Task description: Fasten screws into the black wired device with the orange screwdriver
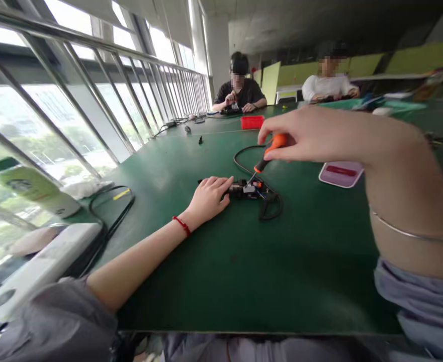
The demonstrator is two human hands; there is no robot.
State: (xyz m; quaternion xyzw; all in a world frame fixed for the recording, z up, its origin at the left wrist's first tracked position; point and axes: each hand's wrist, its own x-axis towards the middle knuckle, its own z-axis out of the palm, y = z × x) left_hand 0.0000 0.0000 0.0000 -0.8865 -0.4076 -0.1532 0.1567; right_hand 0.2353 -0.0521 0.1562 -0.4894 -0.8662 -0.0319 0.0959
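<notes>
Grey sleeves (55,322) lay nearest the camera, bunched on both forearms. The right hand (300,131) pinched a screwdriver (278,141) by its orange handle, the tip slanting down onto a small black device (250,189) on the table (221,276). The left hand (208,198) rested fingers and thumb against the device's left end; how firmly they gripped, I could not tell. The tilted shaft seemed the main risk: pushed sideways, it could skid off and scratch the device or jab the left fingers. Slack steadying could let the device turn, and the cable (281,203) looped beside it might snag. The green tabletop looked smooth, with a red tray (252,122) farther off. A metal railing (93,46) ran along bright windows (161,42) on the left; two people (257,90) sat working beyond.
</notes>
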